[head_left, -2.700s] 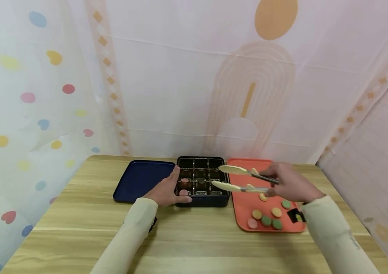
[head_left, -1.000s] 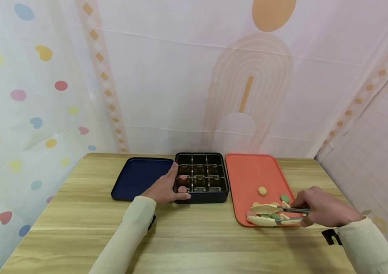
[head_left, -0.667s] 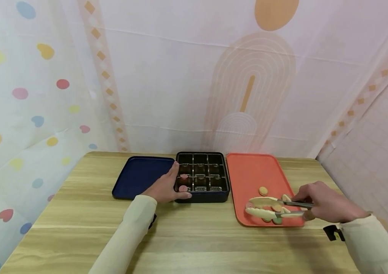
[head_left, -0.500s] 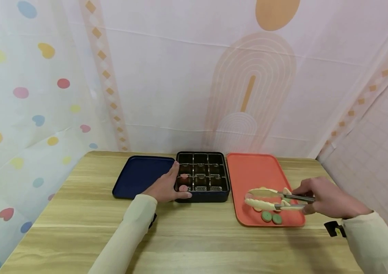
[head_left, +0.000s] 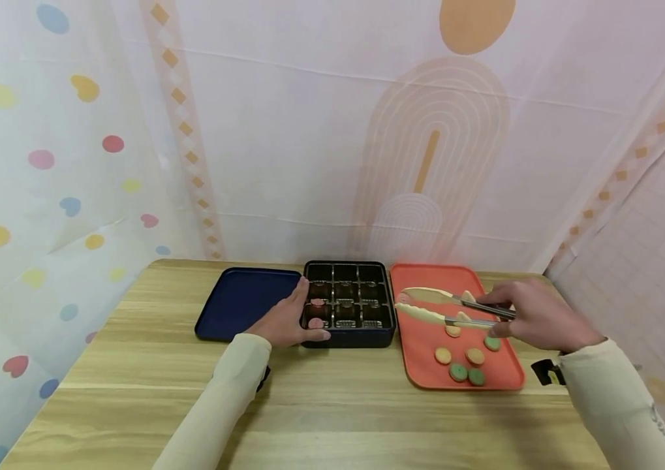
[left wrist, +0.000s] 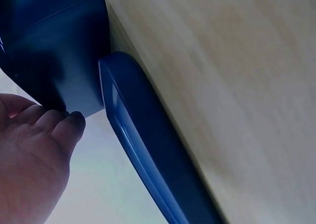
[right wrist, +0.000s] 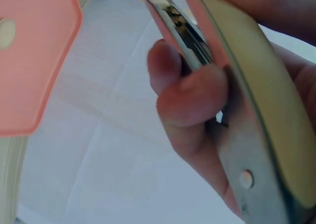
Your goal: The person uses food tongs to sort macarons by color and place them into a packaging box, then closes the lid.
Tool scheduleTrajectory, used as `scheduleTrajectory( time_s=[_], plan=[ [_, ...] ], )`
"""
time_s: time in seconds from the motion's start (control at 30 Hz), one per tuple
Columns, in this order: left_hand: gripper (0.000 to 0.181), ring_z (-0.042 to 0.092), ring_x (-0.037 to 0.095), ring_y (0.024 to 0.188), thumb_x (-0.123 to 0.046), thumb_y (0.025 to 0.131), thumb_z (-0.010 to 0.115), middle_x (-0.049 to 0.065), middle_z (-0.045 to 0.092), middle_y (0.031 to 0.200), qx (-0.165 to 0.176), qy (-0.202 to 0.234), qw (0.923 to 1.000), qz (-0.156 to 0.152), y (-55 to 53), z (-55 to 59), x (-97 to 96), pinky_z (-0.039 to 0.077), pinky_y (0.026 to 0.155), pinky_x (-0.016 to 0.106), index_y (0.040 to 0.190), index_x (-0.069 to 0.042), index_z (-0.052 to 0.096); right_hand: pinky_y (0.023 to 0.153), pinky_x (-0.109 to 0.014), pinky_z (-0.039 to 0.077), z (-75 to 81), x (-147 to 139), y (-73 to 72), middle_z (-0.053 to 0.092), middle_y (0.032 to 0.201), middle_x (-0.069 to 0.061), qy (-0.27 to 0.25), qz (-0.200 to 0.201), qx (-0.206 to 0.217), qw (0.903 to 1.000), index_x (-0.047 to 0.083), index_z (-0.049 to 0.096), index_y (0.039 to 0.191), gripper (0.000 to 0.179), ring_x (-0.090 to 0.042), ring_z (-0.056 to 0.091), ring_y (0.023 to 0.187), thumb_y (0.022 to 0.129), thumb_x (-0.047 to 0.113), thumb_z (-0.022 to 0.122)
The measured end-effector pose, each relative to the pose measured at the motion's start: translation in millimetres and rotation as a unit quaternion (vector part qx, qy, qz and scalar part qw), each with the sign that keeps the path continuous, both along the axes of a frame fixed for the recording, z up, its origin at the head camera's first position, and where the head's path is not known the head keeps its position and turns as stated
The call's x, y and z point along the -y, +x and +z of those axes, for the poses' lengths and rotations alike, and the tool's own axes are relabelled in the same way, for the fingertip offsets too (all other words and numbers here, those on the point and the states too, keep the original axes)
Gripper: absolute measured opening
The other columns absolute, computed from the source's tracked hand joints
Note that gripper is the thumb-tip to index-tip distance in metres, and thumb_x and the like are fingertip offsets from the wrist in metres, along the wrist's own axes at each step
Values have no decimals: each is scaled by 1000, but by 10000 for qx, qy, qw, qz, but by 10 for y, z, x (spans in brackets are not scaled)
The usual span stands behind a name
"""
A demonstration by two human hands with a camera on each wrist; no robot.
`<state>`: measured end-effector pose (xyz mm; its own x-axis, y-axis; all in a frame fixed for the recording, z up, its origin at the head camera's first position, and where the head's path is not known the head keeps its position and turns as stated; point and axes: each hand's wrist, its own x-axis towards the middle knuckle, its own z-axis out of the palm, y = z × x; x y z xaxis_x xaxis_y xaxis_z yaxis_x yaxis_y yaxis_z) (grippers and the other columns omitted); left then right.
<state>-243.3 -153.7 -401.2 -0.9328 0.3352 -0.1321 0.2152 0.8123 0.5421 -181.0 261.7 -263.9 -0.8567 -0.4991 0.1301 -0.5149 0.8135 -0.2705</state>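
Observation:
My right hand (head_left: pixel 534 316) grips the handles of cream-tipped metal tongs (head_left: pixel 426 296) over the orange-red tray. Between the tong tips is a pink macaron (head_left: pixel 402 298), near the tray's left edge. In the right wrist view, fingers (right wrist: pixel 192 95) wrap the tongs (right wrist: pixel 256 86). My left hand (head_left: pixel 282 324) rests against the left side of a dark blue box (head_left: pixel 346 338), thumb along its front. The left wrist view has its fingertips on the box wall (left wrist: pixel 69 71). Two pink macarons, one front-left (head_left: pixel 316 323) and one behind it (head_left: pixel 318 303), sit in the box's black divided insert.
On the tray (head_left: pixel 417 352) lie yellow macarons (head_left: pixel 442 356) and green macarons (head_left: pixel 458 372). A flat dark blue lid (head_left: pixel 244 303) lies left of the box. Wooden table (head_left: pixel 332 418) extends in front, and a patterned cloth (head_left: pixel 285 130) hangs behind.
The tongs went down to the tray's front, closed around the pink macaron there, lifted it, and moved back and left toward the box. My left hand stayed at the box.

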Motion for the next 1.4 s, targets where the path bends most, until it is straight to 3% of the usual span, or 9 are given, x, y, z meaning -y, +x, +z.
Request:
scheduleTrajectory(
  time_s=[0.3,0.47,0.83,1.03,1.4],
  plan=[
    [126,21,40,155,-66,82,72,6,-8,171,21,37,10000,64,19,-25,-30,30,121,58,162,-15,-10,61,-23,41,-76,265,-166,69,85,1,-144,128,40,9998,4,77,113,38,-6,50,67,75,8,85],
    [127,21,40,155,-66,81,73,7,-5,171,11,71,9999,72,19,-19,-49,30,121,58,163,-14,-9,66,-28,48,-117,453,-290,74,99,-9,-221,116,171,9995,1,75,117,40,-13,61,77,77,4,82],
    [127,23,38,155,-65,80,74,7,-4,171,-41,54,10000,44,30,-30,-86,31,121,55,163,-13,-8,72,-35,53,-290,772,-567,74,101,-9,-375,-18,515,9980,5,77,115,38,-16,61,82,78,7,84],
    [127,24,38,154,-64,80,75,7,-4,171,-34,67,10000,65,38,-43,-76,32,121,55,163,-14,-8,78,-40,59,-305,895,-686,75,109,-14,-568,-100,839,9948,3,76,117,38,-27,68,92,79,2,82],
    [127,24,38,154,-65,80,74,5,-6,171,-41,50,10000,50,46,-25,-96,32,121,55,163,-14,-7,83,-42,60,-301,1034,-872,74,118,-17,-547,-261,926,9939,2,74,121,39,-30,70,101,82,5,81]
  ],
)
